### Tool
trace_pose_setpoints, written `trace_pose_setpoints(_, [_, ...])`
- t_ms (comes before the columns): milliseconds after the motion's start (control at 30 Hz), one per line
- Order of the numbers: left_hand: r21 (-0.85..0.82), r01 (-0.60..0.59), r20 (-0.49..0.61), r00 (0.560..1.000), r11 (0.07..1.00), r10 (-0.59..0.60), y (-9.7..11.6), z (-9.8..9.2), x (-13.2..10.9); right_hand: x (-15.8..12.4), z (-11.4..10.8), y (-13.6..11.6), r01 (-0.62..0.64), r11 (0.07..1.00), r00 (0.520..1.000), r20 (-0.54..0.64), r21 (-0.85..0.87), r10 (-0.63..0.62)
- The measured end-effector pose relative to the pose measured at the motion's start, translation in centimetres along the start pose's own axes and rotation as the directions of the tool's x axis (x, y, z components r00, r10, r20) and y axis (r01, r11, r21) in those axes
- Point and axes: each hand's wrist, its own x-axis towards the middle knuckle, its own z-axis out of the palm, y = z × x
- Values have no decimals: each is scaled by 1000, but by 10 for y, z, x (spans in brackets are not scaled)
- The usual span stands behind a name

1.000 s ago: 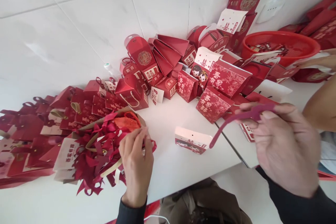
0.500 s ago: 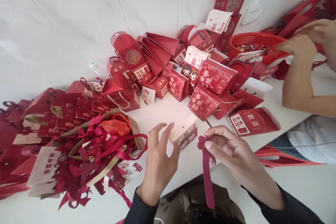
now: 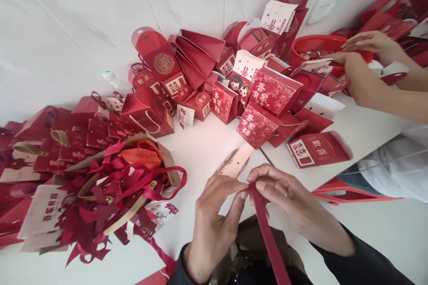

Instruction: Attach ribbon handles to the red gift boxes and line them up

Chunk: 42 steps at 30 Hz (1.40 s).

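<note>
Between my two hands is a dark red strap (image 3: 266, 227) with a flower-shaped end, its long tail hanging down toward my lap. My left hand (image 3: 217, 213) pinches the flower end between thumb and forefinger. From the other side, my right hand (image 3: 287, 196) grips the same end, and its fingertips partly hide it. Just beyond my fingers a small pale box (image 3: 236, 162) with a hole in its top and a printed side rests on the white table (image 3: 207, 142).
A cardboard box (image 3: 172, 178) heaped with red ribbons (image 3: 123, 187) stands at left. Red gift boxes (image 3: 150, 111) crowd along the wall. One lies at right (image 3: 319, 149). Another person's hands (image 3: 368, 53) work by a red basin (image 3: 297, 49); a red stool (image 3: 354, 193) is below.
My left hand has moved right and closed on the strap's flower end, where it was apart with open fingers. The other person's hands have shifted left over the basin.
</note>
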Motion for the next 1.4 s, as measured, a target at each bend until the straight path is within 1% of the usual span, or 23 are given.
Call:
trace_pose_setpoints(67, [-16, 62, -53, 997, 998, -63, 5, 2, -1, -4, 1, 3, 35, 999, 999, 21, -16, -35])
trace_pose_setpoints(133, [-27, 110, -87, 990, 994, -112, 9, 2, -2, -7, 3, 4, 53, 997, 999, 15, -55, -52])
trace_pose_setpoints(233, [-50, 185, -88, 978, 981, -189, 12, 4, -4, -9, 8, 6, 71, 987, 995, -59, -142, -80])
trace_pose_setpoints(333, [-89, 250, -72, 964, 964, -257, 14, 6, -9, -7, 11, 7, 149, 952, 969, -150, -267, -194])
trace_pose_setpoints(400, [-152, 286, -52, 954, 946, -297, 18, 8, -12, -5, 10, 7, 213, 917, 943, -174, -338, -283])
trace_pose_setpoints(433, [-193, 314, -49, 943, 930, -329, 21, 8, -12, -5, 10, 7, 236, 911, 938, -167, -337, -305])
trace_pose_setpoints(467, [-239, 350, -52, 927, 906, -372, 23, 8, -12, -5, 9, 6, 247, 919, 942, -148, -308, -303])
trace_pose_setpoints(567, [-374, 456, -46, 860, 807, -508, 30, 6, -6, -7, 6, 4, 224, 962, 971, -47, -156, -234])
trace_pose_setpoints(633, [-441, 495, 30, 842, 748, -539, 31, 4, -1, -8, 4, 3, 210, 973, 977, -23, -94, -213])
trace_pose_setpoints(700, [-508, 520, 134, 835, 686, -534, 29, 2, 3, -9, 2, 2, 210, 974, 977, -22, -82, -212])
trace_pose_setpoints(767, [-581, 546, 225, 820, 604, -526, 25, -1, 3, -9, 1, 1, 196, 977, 981, 7, -85, -196])
trace_pose_setpoints(833, [-632, 584, 309, 793, 509, -526, 22, -3, 2, -8, 0, 0, 164, 983, 985, 59, -78, -160])
trace_pose_setpoints(933, [-659, 653, 432, 734, 373, -523, 20, -4, -1, -9, -2, 0, 129, 992, 982, 138, 9, -129])
trace_pose_setpoints(1033, [-689, 682, 511, 698, 246, -502, 22, -3, -2, -10, -4, 3, 128, 989, 975, 172, 77, -140])
trace_pose_setpoints(1100, [-702, 684, 531, 689, 198, -494, 23, -1, -2, -11, -6, 6, 130, 988, 975, 170, 80, -142])
trace_pose_setpoints(1167, [-702, 685, 526, 682, 193, -507, 25, 0, -2, -12, -8, 9, 132, 989, 977, 161, 71, -142])
trace_pose_setpoints(1333, [-653, 698, 471, 679, 295, -563, 28, 1, -4, -12, -10, 10, 136, 990, 980, 140, 42, -140])
trace_pose_setpoints(1400, [-638, 704, 463, 675, 313, -575, 28, 2, -6, -11, -10, 11, 132, 990, 981, 138, 49, -137])
